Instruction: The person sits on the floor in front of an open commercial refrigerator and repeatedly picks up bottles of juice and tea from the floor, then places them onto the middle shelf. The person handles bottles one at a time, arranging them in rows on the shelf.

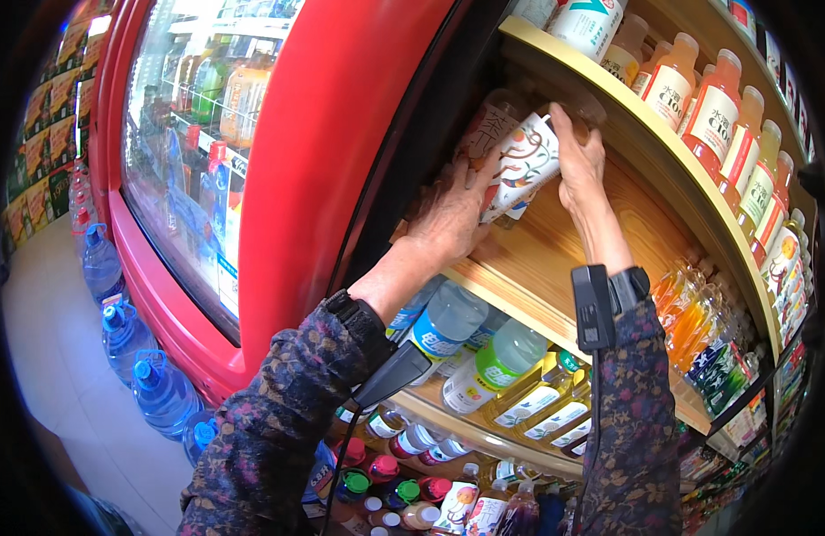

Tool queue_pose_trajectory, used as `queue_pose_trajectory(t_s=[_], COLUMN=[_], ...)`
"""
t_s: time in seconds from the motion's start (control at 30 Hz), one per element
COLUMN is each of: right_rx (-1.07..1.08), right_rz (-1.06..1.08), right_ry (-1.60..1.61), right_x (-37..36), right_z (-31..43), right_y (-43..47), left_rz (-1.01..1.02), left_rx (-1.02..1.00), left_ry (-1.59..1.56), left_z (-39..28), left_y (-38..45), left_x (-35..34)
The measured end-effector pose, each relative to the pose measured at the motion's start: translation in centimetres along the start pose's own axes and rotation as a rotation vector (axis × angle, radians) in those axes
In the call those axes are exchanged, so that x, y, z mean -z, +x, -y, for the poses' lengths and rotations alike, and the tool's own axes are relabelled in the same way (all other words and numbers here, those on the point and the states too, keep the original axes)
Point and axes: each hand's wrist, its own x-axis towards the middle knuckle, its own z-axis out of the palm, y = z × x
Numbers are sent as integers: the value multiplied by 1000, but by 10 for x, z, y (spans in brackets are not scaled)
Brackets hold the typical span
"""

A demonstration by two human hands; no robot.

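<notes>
My left hand (452, 211) is closed around the lower part of a drink bottle with a white illustrated label (529, 157), above a wooden shelf board (553, 244). My right hand (580, 157) touches the same bottle's upper right side, thumb raised along its edge; whether it grips firmly I cannot tell. Behind the bottle and my left hand, another bottle with a dark reddish label (489, 127) lies partly in shadow. A clear rounded bottle part shows behind my right fingers. Straps with black devices are on both wrists.
A red-framed glass-door fridge (312, 134) stands at left, with large blue-capped water bottles (161, 395) on the floor beside it. Juice bottles (714, 120) line the curved upper shelf. Orange drink bottles (694, 308) stand at right. Lower shelves hold a green-labelled bottle (496, 368) and several others.
</notes>
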Motion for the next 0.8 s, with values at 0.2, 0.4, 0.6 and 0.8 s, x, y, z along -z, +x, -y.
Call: queue_pose_trajectory(t_s=[0.2, 0.4, 0.6, 0.8], right_rx=[-397, -221, -157, -79], right_rz=[-49, 93, 182, 216], right_ry=[271, 118, 60, -571], right_x=[45, 27, 10, -15], right_z=[-20, -9, 8, 12], right_y=[-16, 11, 3, 13], left_rz=[-11, -44, -130, -37], left_rx=[-195, 33, 42, 107], left_ry=[17, -46, 56, 109], left_z=[16, 1, 7, 8], left_y=[14, 7, 8, 12], left_x=[-29, -17, -26, -27])
